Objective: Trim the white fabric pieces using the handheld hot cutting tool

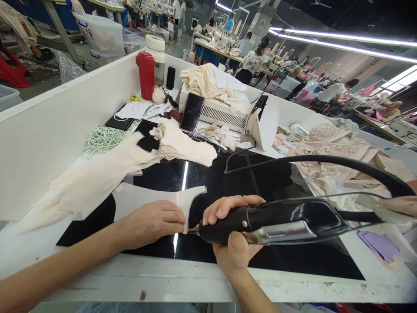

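My right hand (233,243) is wrapped round a black handheld tool (276,219) with a silver lever and a thick cable. The tool's thin metal tip (194,229) points left and meets the edge of a cream fabric piece (143,198). On that piece's right end rests my left hand (153,221), fingers together and pressing down near the tip; whether fabric is pinched under them is hidden. Beneath lies a glossy black sheet (221,187). Behind are a stack of cream cut pieces (185,145) and a longer cream fabric pile (94,178).
Along the back stand a red cup (146,74), a phone (192,112), a white box (221,115) with fabric on top and a white cone-shaped object (269,124). Green cord (102,140) lies left, beige garments (345,152) right. The cable arches over the right side. People sit farther off.
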### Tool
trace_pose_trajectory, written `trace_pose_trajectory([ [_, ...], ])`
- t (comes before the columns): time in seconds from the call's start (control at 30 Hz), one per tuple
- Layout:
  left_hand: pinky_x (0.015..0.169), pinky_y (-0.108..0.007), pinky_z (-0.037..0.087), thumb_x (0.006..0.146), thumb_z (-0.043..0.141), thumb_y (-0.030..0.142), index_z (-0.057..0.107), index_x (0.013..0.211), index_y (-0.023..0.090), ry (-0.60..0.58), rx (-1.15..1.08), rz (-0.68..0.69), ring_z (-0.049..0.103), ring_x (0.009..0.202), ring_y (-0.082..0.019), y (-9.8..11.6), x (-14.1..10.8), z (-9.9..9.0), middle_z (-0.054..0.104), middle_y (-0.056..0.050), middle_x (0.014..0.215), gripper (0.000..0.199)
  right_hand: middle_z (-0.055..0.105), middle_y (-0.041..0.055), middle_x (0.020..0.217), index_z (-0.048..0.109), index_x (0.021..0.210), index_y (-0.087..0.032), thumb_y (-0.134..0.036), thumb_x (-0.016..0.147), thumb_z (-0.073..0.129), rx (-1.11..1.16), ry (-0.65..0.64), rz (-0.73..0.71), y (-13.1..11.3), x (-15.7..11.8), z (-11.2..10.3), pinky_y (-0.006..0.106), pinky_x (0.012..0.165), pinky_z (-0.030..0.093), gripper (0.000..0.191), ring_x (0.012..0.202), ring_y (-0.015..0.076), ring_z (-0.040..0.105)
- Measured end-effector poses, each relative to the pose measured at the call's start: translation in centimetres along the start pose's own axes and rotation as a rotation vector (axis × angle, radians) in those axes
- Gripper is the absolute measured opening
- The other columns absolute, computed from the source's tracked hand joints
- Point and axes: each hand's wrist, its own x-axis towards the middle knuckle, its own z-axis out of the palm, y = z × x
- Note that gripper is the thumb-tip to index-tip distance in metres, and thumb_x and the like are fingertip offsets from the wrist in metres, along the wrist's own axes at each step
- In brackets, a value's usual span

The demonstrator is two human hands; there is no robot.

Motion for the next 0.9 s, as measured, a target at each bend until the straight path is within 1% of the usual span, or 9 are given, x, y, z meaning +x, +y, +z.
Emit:
trace_pose_trajectory([
  [0.13,0.103,-0.033,0.052,0.107,0.042,0.010,0.071,0.111,0.019,-0.001,0.000,-0.001,0.069,0.108,-0.019,0.05,-0.04,0.04,0.077,-0.007,0.109,0.030,0.049,-0.0035,0.081,0.041,0.124,-0.035,-0.050,0.092,0.069,0.004,0.004,0.013,0.05,-0.11,-0.04,0.030,0.049,0.051,0.044,0.059,0.0157,0.049],
  [0.27,0.102,-0.032,0.051,0.107,0.041,0.008,0.071,0.111,0.019,-0.007,-0.001,-0.003,0.068,0.108,-0.019,0.05,-0.10,0.03,0.077,-0.006,0.109,0.032,0.048,-0.0033,0.081,0.043,0.124,-0.035,-0.054,0.091,0.070,0.022,-0.010,0.005,0.08,-0.09,-0.23,0.030,0.049,0.050,0.047,0.059,0.0157,0.047],
  [0.37,0.102,-0.033,0.051,0.106,0.042,0.008,0.071,0.111,0.019,-0.011,-0.001,-0.004,0.068,0.108,-0.019,0.02,-0.12,0.00,0.077,-0.006,0.109,0.031,0.049,-0.0031,0.081,0.045,0.124,-0.035,-0.053,0.090,0.072,0.045,-0.016,-0.011,0.09,-0.01,-0.14,0.030,0.048,0.050,0.047,0.060,0.0158,0.047],
  [0.57,0.103,-0.033,0.051,0.107,0.043,0.009,0.071,0.112,0.018,-0.014,0.002,-0.010,0.068,0.109,-0.020,-0.12,-0.10,0.11,0.077,-0.007,0.111,0.030,0.054,-0.0036,0.083,0.049,0.124,-0.033,-0.045,0.092,0.074,0.118,-0.029,-0.037,-0.02,0.12,0.51,0.028,0.050,0.051,0.042,0.060,0.0141,0.054],
  [0.67,0.104,-0.033,0.052,0.107,0.043,0.009,0.070,0.117,0.018,-0.015,0.000,-0.012,0.068,0.109,-0.019,-0.17,-0.18,0.20,0.076,-0.007,0.113,0.030,0.056,-0.0038,0.083,0.051,0.124,-0.033,-0.041,0.094,0.072,0.132,-0.032,-0.046,-0.05,0.07,0.63,0.027,0.050,0.052,0.038,0.061,0.0138,0.055],
  [0.73,0.104,-0.033,0.053,0.106,0.045,0.008,0.069,0.122,0.018,-0.005,0.006,-0.019,0.069,0.110,-0.019,-0.17,-0.27,0.24,0.076,-0.007,0.116,0.030,0.057,-0.0035,0.083,0.051,0.126,-0.033,-0.039,0.094,0.072,0.143,-0.041,-0.045,-0.01,0.02,0.60,0.027,0.051,0.052,0.039,0.061,0.0136,0.055],
  [0.8,0.104,-0.034,0.053,0.104,0.048,0.007,0.067,0.127,0.018,0.012,0.025,-0.024,0.069,0.113,-0.019,-0.15,-0.34,0.24,0.076,-0.008,0.119,0.032,0.057,-0.0032,0.084,0.051,0.127,-0.033,-0.040,0.093,0.073,0.142,-0.044,-0.045,0.02,-0.02,0.58,0.028,0.051,0.052,0.041,0.061,0.0137,0.054],
  [0.9,0.106,-0.033,0.054,0.101,0.048,0.003,0.068,0.128,0.018,0.018,0.050,-0.002,0.070,0.114,-0.019,-0.09,-0.35,0.12,0.076,-0.008,0.118,0.036,0.057,-0.0031,0.083,0.051,0.127,-0.033,-0.043,0.093,0.073,0.125,-0.042,-0.056,-0.07,-0.07,0.68,0.028,0.051,0.053,0.042,0.061,0.0142,0.055],
])
